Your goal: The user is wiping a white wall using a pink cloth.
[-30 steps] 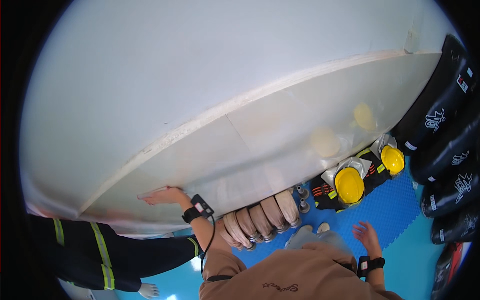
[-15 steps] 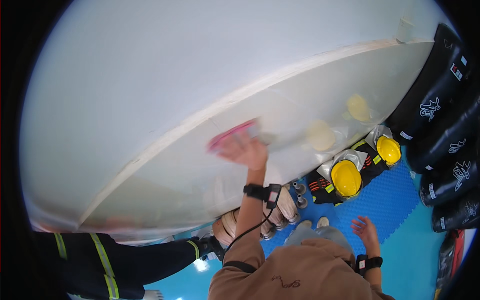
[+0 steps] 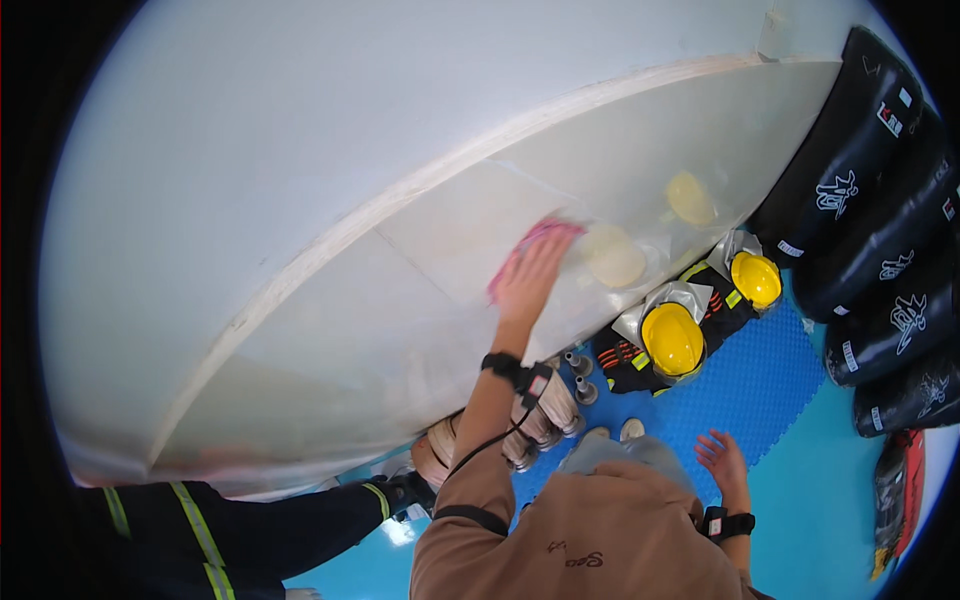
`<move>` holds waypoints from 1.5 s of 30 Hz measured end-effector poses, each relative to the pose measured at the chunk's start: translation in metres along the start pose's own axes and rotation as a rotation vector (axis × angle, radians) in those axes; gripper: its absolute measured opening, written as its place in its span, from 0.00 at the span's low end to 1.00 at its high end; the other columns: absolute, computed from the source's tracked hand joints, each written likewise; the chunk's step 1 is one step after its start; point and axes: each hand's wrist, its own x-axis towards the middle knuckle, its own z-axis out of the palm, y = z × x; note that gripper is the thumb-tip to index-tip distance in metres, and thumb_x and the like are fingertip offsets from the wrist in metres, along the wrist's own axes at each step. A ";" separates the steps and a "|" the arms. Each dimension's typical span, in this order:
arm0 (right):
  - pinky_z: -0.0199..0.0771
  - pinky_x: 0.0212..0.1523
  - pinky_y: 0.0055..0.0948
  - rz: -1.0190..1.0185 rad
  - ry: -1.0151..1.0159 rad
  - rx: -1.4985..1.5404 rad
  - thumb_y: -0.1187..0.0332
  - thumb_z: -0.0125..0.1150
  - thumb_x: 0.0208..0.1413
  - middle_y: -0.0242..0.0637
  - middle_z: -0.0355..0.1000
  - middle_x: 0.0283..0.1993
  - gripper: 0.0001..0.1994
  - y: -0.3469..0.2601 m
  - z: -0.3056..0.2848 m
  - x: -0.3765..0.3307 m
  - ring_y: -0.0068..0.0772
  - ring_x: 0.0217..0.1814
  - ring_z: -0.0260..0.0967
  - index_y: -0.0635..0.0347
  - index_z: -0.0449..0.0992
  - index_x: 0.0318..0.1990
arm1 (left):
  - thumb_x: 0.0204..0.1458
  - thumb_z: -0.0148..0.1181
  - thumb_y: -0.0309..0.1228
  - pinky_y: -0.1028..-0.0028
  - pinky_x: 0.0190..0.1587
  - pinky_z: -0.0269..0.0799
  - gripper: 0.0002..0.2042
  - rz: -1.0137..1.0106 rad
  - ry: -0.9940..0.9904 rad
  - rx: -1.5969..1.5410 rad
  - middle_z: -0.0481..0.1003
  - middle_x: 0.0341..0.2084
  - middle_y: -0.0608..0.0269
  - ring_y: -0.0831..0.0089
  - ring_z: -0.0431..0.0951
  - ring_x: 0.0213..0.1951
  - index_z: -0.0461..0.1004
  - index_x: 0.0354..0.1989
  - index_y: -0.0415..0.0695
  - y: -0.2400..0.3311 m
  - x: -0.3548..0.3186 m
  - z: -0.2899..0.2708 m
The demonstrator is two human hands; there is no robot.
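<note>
My left arm reaches up to the glossy tiled lower wall (image 3: 440,330). Beneath the spread fingers of my left hand (image 3: 530,285), a pink cloth (image 3: 519,246) is held flat against the tiles, its edge slightly blurred. Most of the cloth is covered by the hand. Down on the right, beside my body, my right hand (image 3: 722,465) hangs in the air with fingers apart and nothing in it. Both wrists wear black straps with small devices.
Yellow helmets (image 3: 672,338) rest on dark folded gear along the wall, on a blue mat (image 3: 740,390). Rolled hoses (image 3: 437,452) and metal nozzles (image 3: 586,391) stand near my feet. Black padded bags (image 3: 840,190) line the right. Dark reflective-striped clothing (image 3: 260,525) is at left.
My left hand has slid rightward along the tiled wall with the pink cloth. My right hand stays low and open. The whole view has shifted slightly.
</note>
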 end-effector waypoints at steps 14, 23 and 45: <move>0.64 0.36 0.28 0.049 0.035 -0.097 0.55 0.38 0.50 0.43 0.66 0.39 0.21 -0.001 0.026 -0.011 0.34 0.37 0.65 0.62 0.60 0.45 | 0.50 0.33 0.45 0.60 0.56 0.31 0.30 -1.084 0.429 0.249 0.38 0.54 0.42 0.49 0.36 0.56 0.41 0.53 0.33 -0.153 -0.150 -0.059; 0.62 0.37 0.30 0.055 0.121 -0.104 0.55 0.38 0.51 0.43 0.66 0.39 0.21 -0.006 0.012 -0.014 0.35 0.37 0.65 0.61 0.60 0.45 | 0.50 0.31 0.44 0.64 0.56 0.25 0.31 -1.215 0.622 -0.150 0.26 0.54 0.42 0.52 0.28 0.57 0.34 0.54 0.31 -0.069 -0.080 0.005; 0.63 0.37 0.30 -0.009 0.144 0.018 0.55 0.39 0.51 0.44 0.66 0.39 0.21 0.008 -0.006 -0.024 0.36 0.37 0.65 0.63 0.59 0.45 | 0.46 0.43 0.39 0.54 0.54 0.35 0.22 -0.368 0.293 0.120 0.45 0.55 0.56 0.55 0.41 0.57 0.55 0.52 0.56 -0.048 -0.013 -0.014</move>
